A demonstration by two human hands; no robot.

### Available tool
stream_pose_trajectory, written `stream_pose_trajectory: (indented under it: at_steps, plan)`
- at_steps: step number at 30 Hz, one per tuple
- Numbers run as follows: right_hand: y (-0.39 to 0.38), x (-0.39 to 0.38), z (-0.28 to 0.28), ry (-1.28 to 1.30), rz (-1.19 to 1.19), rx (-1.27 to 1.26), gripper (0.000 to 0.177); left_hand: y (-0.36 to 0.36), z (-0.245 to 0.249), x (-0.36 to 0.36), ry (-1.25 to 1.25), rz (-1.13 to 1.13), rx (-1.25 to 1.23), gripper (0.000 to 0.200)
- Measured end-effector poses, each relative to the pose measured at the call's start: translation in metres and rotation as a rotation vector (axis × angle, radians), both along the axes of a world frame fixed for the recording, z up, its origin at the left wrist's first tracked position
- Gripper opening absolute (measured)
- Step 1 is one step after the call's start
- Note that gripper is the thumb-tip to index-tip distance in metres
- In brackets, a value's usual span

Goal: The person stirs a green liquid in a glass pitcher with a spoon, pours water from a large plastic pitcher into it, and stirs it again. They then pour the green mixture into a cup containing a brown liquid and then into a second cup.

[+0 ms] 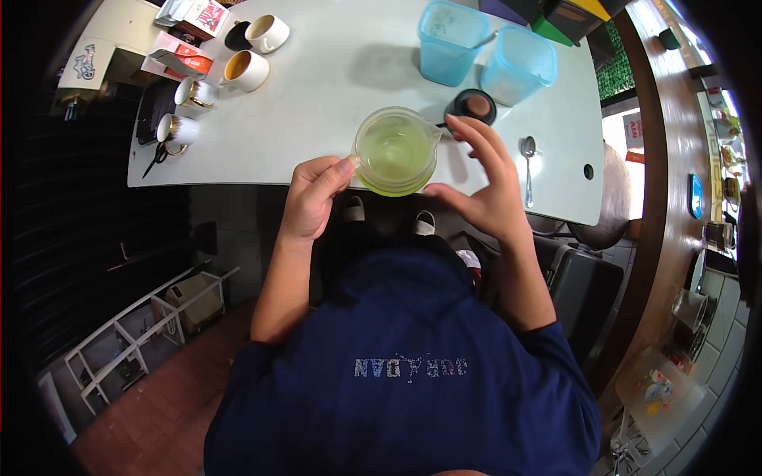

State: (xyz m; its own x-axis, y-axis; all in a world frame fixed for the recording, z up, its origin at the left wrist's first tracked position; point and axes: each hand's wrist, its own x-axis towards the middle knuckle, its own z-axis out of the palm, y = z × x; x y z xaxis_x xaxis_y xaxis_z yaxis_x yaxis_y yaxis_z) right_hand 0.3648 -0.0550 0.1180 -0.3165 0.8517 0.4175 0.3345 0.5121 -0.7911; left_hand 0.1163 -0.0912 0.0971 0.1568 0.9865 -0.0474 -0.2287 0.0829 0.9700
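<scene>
A translucent green jug (394, 163) is held over the near edge of the white table (333, 103), its body partly over the tabletop and partly past that edge. The person's left hand (314, 198) grips it at the handle, thumb laid on top and the fingers curled beneath. The spout points toward the table's right end. Some pale green shows inside, though whether it is liquid or just the jug's tint cannot be told.

The right hand (490, 186) is spread, thumb and fingers well parted, beside the jug and over the table's near edge. Its thumb tip comes right up to the jug's side; whether they touch cannot be told. Its fingertips overlap the rim of a dark round jar (476, 103), which stands on the table beyond the hand, and contact there is also unclear.

A metal spoon (529, 166) lies toward the table's right end. Two blue containers (449, 59) stand side by side at the table's far side, right of its middle. Toward the table's left end are two white cups (252, 75) and, closer to the near left corner, two patterned mugs (181, 129). Boxes (202, 17) sit at the far left corner.
</scene>
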Motion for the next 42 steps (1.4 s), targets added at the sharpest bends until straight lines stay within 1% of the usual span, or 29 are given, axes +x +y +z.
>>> stream_pose_trajectory:
  at_steps: [1,3,6,8,10,12,14,17,20,21,22,24,28,29,32,34,36,38,40,42]
  plan:
    - [0.003,-0.011,0.001,-0.001,-0.001,0.009,0.065,0.001,0.0,-0.01,-0.028,0.003,-0.009,0.037]
    - [0.01,-0.033,0.003,-0.077,0.083,0.001,0.074,0.006,0.004,-0.024,-0.025,-0.001,-0.008,0.036]
    - [0.019,-0.066,-0.002,-0.089,0.074,0.007,0.071,0.021,0.004,-0.05,-0.052,-0.011,0.0,0.036]
    - [0.024,-0.091,0.002,-0.092,0.06,-0.017,0.071,0.034,0.002,-0.071,-0.022,-0.015,0.016,0.036]
    - [0.035,-0.121,0.002,-0.057,0.03,0.036,0.069,0.043,0.006,-0.097,-0.068,-0.016,0.032,0.038]
    - [0.044,-0.156,0.004,-0.078,0.037,0.02,0.068,0.05,0.008,-0.128,-0.071,0.046,0.043,0.038]
    - [0.052,-0.194,0.001,-0.058,0.086,0.032,0.07,0.051,0.005,-0.166,-0.059,0.059,0.058,0.037]
    - [0.058,-0.239,-0.006,-0.058,0.134,-0.018,0.069,0.046,0.002,-0.214,-0.033,0.089,0.019,0.036]
    - [0.062,-0.265,-0.01,-0.074,0.137,-0.06,0.067,0.051,0.008,-0.234,-0.042,0.114,-0.021,0.033]
    - [0.065,-0.272,-0.009,-0.066,0.115,-0.044,0.067,0.056,0.006,-0.241,-0.078,0.088,-0.008,0.029]
    - [0.068,-0.278,-0.006,-0.057,0.092,-0.025,0.067,0.06,0.007,-0.249,-0.078,0.082,-0.013,0.029]
    - [0.069,-0.293,-0.003,-0.043,0.081,-0.013,0.066,0.067,0.008,-0.262,-0.033,0.109,0.036,0.027]
    - [0.07,-0.295,-0.008,-0.049,0.088,-0.057,0.065,0.064,-0.001,-0.272,-0.036,0.042,0.037,0.026]
    - [0.071,-0.291,-0.01,-0.069,0.097,-0.087,0.065,0.064,0.002,-0.261,-0.033,0.107,-0.021,0.029]
    - [0.08,-0.283,-0.002,-0.088,0.096,-0.047,0.065,0.071,0.003,-0.252,-0.081,0.114,-0.043,0.031]
    - [0.085,-0.288,0.001,-0.057,0.103,-0.019,0.064,0.074,0.008,-0.257,-0.091,0.113,0.01,0.032]
    - [0.09,-0.289,0.001,-0.02,0.127,-0.042,0.064,0.077,0.008,-0.262,-0.155,0.098,0.007,0.026]
    - [0.095,-0.278,0.002,-0.035,0.143,-0.045,0.064,0.076,0.01,-0.251,-0.13,0.106,0.028,0.026]
    - [0.107,-0.265,0.001,-0.122,0.192,-0.022,0.065,0.079,0.015,-0.235,-0.034,0.135,-0.029,0.032]
    - [0.114,-0.263,0.006,-0.113,0.192,0.014,0.064,0.085,0.017,-0.232,-0.052,0.137,-0.013,0.034]
